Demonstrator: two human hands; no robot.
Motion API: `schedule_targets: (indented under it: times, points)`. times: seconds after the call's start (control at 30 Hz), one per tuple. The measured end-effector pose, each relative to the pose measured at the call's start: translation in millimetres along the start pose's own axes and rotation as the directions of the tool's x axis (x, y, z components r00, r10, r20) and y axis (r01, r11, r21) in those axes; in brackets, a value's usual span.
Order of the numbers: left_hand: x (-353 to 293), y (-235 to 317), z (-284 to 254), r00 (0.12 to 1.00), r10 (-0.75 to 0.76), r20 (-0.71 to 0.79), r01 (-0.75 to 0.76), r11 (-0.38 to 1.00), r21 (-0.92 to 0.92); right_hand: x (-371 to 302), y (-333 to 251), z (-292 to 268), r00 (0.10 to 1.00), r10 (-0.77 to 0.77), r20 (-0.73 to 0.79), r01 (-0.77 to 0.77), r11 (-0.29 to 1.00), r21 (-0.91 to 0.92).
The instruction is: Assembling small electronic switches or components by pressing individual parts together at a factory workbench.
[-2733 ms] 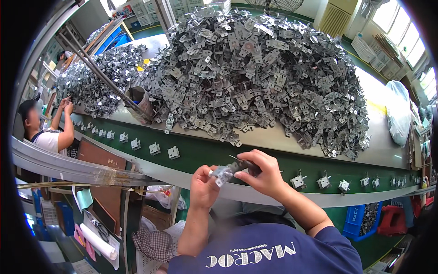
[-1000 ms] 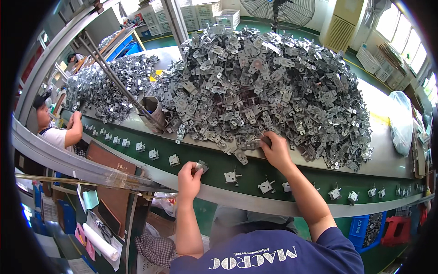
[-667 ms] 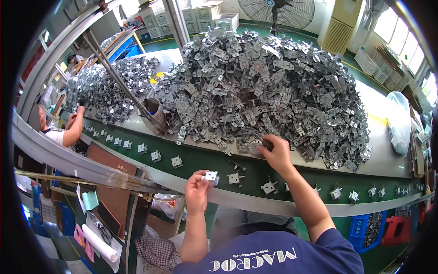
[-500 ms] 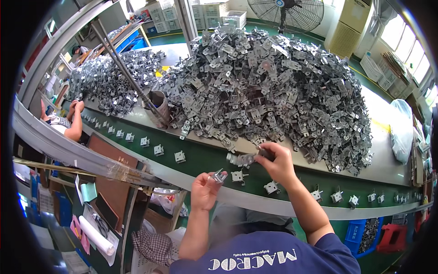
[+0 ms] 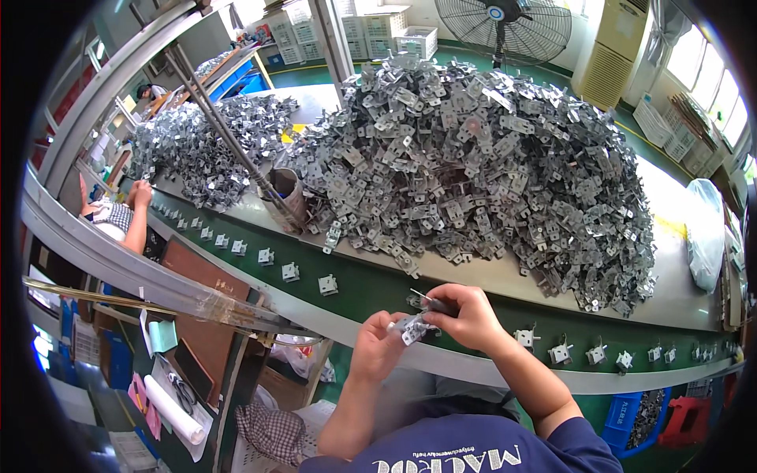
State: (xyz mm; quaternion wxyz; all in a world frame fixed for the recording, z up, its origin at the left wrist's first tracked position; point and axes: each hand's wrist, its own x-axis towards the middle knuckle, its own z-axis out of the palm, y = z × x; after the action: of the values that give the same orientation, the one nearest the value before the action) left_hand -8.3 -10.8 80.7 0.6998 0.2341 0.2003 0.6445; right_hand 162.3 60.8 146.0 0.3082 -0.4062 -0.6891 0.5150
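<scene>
Above the near edge of the green conveyor belt [image 5: 371,296], my two hands are close together. My left hand [image 5: 375,351] pinches a small silvery metal bracket [image 5: 412,328] between thumb and fingers. Wrapped in my right hand [image 5: 471,319] is a slim tool with a dark handle [image 5: 441,307]; its thin metal shaft points up and left. The right fingertips are right beside the bracket, and I cannot tell whether they touch it. Behind the hands, a belt part is partly hidden. Several box-shaped metal parts [image 5: 328,284] stand in a row along the belt.
A large heap of metal brackets [image 5: 473,173] covers the steel table beyond the belt, with a smaller heap [image 5: 213,142] left of it. A round container [image 5: 285,193] stands between them. A co-worker's hands [image 5: 139,193] are at the far left. A blue bin [image 5: 623,422] sits below right.
My hands have come together, the right moving down and left toward the left hand. The loose bracket by my right hand now meets the left hand's part. The view has shifted slightly.
</scene>
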Motion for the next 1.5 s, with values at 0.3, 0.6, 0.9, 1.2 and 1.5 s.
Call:
schedule_targets:
  times: [0.3,0.6,0.9,1.2,1.5]
  points:
    - [-1,5,0,0.997,0.075,0.03,-0.076,0.997,0.027,-7,-8,21,0.975,-0.19,-0.111,0.194,0.981,0.022]
    - [4,23,7,0.986,0.166,0.025,-0.167,0.984,0.056,-6,-9,12,0.946,-0.233,-0.224,0.236,0.972,-0.014]
    - [8,30,-3,0.988,0.115,-0.103,-0.125,0.988,-0.094,-11,-25,27,0.865,-0.502,-0.001,0.46,0.792,-0.402]
    - [3,34,-9,0.975,0.205,-0.083,-0.202,0.978,0.044,-14,-22,35,0.859,-0.5,0.111,0.461,0.66,-0.593]
    - [6,9,-13,0.995,0.09,-0.042,-0.094,0.991,-0.098,-18,6,27,0.877,-0.481,0.002,0.46,0.837,-0.297]
